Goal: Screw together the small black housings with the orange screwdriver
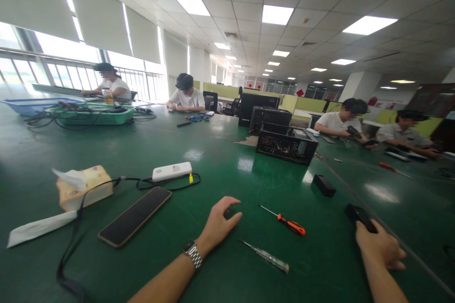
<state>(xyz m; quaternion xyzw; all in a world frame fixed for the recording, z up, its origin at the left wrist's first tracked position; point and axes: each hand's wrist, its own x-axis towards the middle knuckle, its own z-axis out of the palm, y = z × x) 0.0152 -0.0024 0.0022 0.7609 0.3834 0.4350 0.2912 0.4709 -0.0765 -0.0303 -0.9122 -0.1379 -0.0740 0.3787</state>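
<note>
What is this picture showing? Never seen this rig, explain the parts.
No robot here: one camera on a person's head looks forward and down at their two bare hands. The surface is a green table. The left hand, with a watch on its wrist, is open and empty. The right hand holds a dark object, too blurred to name. Between them lie an orange-and-black screwdriver and a clear-handled one. Left of these: a phone and a tissue pack. Farther back stands an open computer case; other people sit beyond.
</note>
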